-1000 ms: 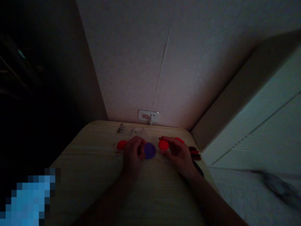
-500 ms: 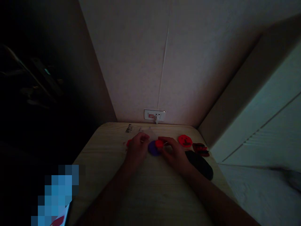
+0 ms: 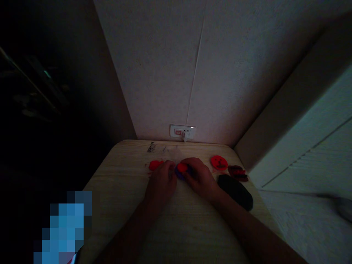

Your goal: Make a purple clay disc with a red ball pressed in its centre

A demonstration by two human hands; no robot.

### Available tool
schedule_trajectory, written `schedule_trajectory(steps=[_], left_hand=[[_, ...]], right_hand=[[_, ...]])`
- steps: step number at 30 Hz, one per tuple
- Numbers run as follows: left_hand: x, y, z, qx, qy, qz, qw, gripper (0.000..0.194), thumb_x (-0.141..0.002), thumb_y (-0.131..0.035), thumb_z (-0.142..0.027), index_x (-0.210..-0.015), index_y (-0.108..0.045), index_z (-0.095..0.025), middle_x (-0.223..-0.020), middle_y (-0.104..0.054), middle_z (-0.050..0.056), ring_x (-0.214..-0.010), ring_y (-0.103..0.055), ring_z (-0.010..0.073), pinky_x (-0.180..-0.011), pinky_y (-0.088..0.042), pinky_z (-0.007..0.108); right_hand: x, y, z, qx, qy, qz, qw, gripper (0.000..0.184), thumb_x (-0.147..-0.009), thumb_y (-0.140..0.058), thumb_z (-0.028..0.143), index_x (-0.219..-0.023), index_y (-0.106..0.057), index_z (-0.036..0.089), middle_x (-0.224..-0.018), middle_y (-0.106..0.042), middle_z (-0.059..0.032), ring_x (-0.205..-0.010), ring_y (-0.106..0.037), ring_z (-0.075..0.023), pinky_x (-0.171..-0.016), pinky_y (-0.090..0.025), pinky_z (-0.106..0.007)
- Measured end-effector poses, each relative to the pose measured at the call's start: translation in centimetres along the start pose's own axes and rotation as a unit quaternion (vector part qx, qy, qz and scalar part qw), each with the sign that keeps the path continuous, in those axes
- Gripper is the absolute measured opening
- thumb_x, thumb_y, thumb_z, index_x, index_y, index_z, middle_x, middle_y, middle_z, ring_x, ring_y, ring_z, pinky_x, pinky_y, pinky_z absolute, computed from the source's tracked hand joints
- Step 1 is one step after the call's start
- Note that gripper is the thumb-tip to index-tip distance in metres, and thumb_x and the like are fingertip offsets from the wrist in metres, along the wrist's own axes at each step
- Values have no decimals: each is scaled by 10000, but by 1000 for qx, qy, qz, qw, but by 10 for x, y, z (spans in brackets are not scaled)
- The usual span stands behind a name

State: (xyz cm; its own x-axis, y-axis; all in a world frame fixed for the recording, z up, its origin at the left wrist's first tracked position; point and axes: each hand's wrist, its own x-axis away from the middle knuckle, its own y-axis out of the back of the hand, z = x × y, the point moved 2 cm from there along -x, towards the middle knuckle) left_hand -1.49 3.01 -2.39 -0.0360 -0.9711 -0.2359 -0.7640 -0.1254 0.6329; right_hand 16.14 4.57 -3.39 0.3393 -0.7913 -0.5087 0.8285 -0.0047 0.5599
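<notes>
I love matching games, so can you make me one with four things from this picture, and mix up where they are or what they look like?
Things:
1. purple disc
2. big oval piece
3. wall socket
4. right hand

Clues:
A. has a plug in it
B. has its fingers around the small red disc
C. partly covered by the small red disc
D. very dark, lying on the table

Right pairs: 1-C, 2-D, 3-A, 4-B

From afar I see the upper disc over the lower disc, between left hand and right hand. On the table, a lump lies left; at right, a face disc is behind an oval slab, near a grooved piece. The wall socket is behind all.
</notes>
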Motion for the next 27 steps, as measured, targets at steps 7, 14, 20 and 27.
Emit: schedule_trajectory(steps=[7,14,20,27], left_hand=[[0,-2,1,2,17,6,1000,220,-834,-585,-90,-1021,-638,-192,-1001,-741,72,-933,-687,231,-883,-521,372],[0,-1,0,7,14,0,1000,191,-836,-579,-102,-995,-633,-194,-998,-736,75,-942,-689,233,-887,-527,381],[0,-2,1,6,14,-3,1000,219,-844,-576,-122,-1040,-635,-200,-1024,-743,81,-989,-697,248,-905,-530,388],[-1,-5,2,27,38,-11,999,246,-894,-596,-230,-1135,-644,-206,-1106,-760,83,-906,-703,237,-858,-526,385]], right_hand=[[0,-2,-6,-5,-11,-13,1000,247,-887,-682,188,-1131,-698,221,-1145,-738,-114,-1092,-671,-271,-966,-533,-446],[0,3,2,0,-31,-5,999,207,-911,-687,228,-1095,-781,228,-1150,-687,-126,-1075,-675,-265,-934,-558,-439],[2,6,6,-1,-35,5,999,267,-927,-651,215,-1179,-740,221,-1118,-703,-116,-1063,-678,-259,-953,-558,-443],[13,9,-4,16,-154,-48,987,462,-922,-667,359,-1343,-609,180,-1207,-719,-156,-1066,-698,-293,-952,-569,-492]])
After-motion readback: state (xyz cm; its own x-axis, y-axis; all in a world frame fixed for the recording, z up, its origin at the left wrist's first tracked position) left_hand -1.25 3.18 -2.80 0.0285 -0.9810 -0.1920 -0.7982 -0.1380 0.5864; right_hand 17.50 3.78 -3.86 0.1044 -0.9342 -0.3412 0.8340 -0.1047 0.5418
